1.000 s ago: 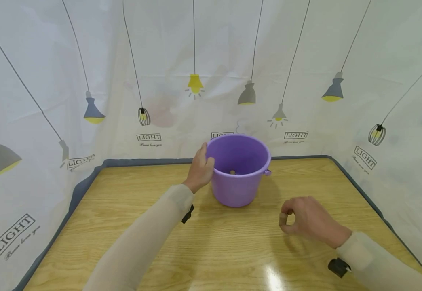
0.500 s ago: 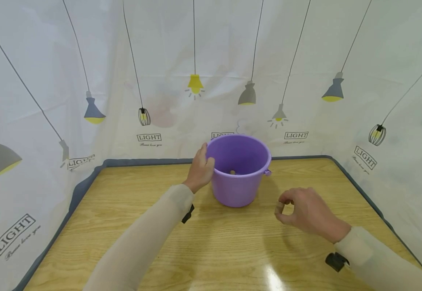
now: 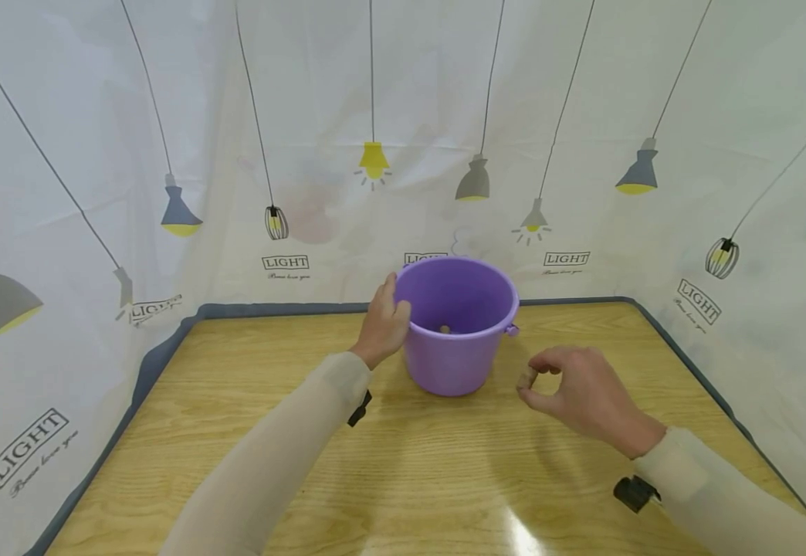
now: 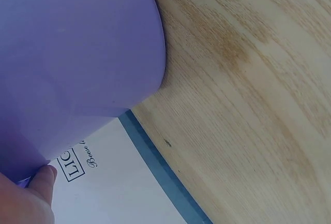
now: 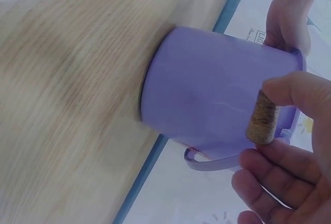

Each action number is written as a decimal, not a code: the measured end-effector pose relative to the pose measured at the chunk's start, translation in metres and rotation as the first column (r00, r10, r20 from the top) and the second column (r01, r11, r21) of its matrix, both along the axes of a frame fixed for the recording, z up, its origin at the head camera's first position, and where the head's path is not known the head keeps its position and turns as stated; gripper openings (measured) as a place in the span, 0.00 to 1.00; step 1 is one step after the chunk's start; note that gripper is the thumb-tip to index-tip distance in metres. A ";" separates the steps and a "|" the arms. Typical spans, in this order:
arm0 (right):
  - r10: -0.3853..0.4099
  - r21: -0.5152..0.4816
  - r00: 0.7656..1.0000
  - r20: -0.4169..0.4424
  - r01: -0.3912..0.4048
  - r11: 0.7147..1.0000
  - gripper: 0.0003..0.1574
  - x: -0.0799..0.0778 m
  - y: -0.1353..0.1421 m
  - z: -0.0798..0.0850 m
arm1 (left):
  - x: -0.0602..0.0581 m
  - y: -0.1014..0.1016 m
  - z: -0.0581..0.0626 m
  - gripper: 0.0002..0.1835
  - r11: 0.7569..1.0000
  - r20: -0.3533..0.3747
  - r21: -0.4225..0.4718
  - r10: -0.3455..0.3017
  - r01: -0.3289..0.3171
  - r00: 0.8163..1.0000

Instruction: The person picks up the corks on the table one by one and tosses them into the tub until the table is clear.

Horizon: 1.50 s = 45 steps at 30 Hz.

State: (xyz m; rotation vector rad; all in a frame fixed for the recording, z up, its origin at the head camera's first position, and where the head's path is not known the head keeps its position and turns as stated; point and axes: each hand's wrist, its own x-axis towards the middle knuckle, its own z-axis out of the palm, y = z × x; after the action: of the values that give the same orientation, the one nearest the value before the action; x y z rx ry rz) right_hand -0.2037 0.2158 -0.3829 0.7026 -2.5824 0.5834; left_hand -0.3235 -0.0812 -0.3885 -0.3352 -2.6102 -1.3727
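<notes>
A purple bucket stands upright on the wooden table. My left hand holds it at the left side of its rim; in the left wrist view only part of that hand shows at the bucket's wall. To the right of the bucket, off the table, my right hand pinches a cork on end between thumb and fingertip. The cork is brown and speckled. Inside the bucket, partly hidden by the front rim, lies a small tan piece, too small to identify.
The bucket's purple handle hangs down its far side. A white cloth printed with lamps surrounds the wooden table at the back and both sides, with a dark blue border along the edge.
My right hand has moved a little up and to the left, bringing the cork nearer the bucket. The left hand and the bucket have stayed in place.
</notes>
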 end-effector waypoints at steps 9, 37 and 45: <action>-0.031 -0.072 0.999 -0.006 0.031 0.997 0.11 -0.003 -0.004 0.003 | -0.001 0.000 -0.001 0.37 1.000 -0.002 0.009 -0.003 0.003 1.000; -0.016 -0.178 0.980 -0.200 -0.020 0.984 0.13 -0.019 -0.020 0.016 | -0.001 -0.001 0.000 0.37 1.000 -0.008 0.007 -0.014 0.014 1.000; -0.009 -0.191 0.970 -0.241 -0.039 0.981 0.13 -0.025 -0.022 0.022 | -0.001 -0.001 0.000 0.37 1.000 -0.002 0.003 -0.010 0.010 1.000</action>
State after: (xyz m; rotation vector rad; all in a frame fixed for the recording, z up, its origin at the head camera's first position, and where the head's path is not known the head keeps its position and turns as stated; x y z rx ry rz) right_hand -0.2283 0.1933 -0.3610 0.6817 -2.2621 0.6987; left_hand -0.3241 -0.0823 -0.3880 -0.3502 -2.6083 -1.3781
